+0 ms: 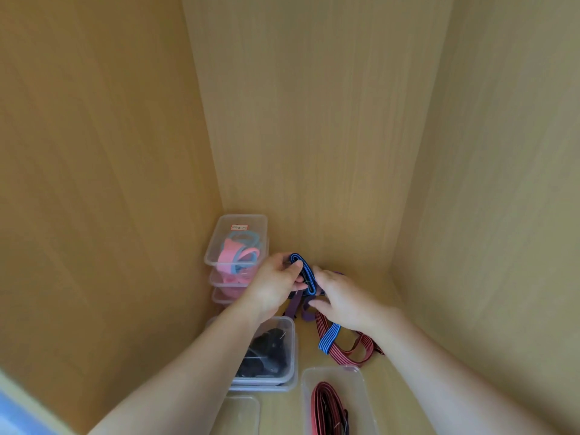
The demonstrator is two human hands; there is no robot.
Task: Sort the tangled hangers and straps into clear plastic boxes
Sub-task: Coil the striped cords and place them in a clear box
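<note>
Head view: left hand (276,284) fingers (293,267) pinch the blue strap (308,278) at its far loop; right hand (345,304) grasps it lower. Strap runs far-left to near-right, tail toward the near right box (361,381).

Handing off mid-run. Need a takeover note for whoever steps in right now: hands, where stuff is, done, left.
Left hand: pinches the looped top of the blue strap.
Right hand: fingers hold the same strap lower down; its tail hangs below the palm.
Loose: purple strap dangles under the hands; red striped strap lies on the cabinet floor.
Done: pink and light-blue straps in the stacked boxes; black pieces in the black-item box; a red-and-black strap in the near box.
Left: untangle and box the blue, purple and red striped straps.
</note>
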